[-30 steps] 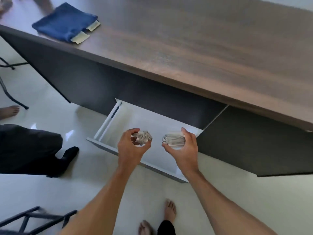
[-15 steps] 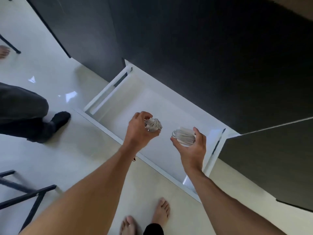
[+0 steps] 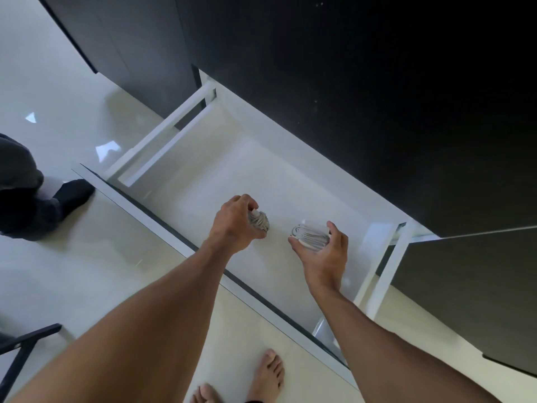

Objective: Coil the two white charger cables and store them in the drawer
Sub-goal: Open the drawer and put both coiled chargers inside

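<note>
— Firstly, what is noted at the left of the view?

— A second person's dark trouser leg and black sock (image 3: 74,194) are seen on the pale floor (image 3: 58,82), and part of a black frame (image 3: 23,344) is seen at the lower left corner.

— And the drawer?

— The white drawer (image 3: 180,135) is found pulled out from the dark cabinet (image 3: 348,97). Its bare white bottom is exposed.

— How is the left hand recorded?

— The left hand (image 3: 235,222) is held over the drawer interior, fingers curled and clamped round the left coiled cable (image 3: 259,222). Only part of that bundle is visible past the fingers.

— The right hand?

— The right hand (image 3: 325,251) is held just beside it, slightly apart. The right coiled cable (image 3: 309,234) is gripped between thumb and curled fingers, palm turned upward. Both bundles are positioned above the drawer bottom; whether either is touching it cannot be determined.

— Anything further?

— Bare feet (image 3: 267,370) are noted on the floor at the bottom edge.
</note>
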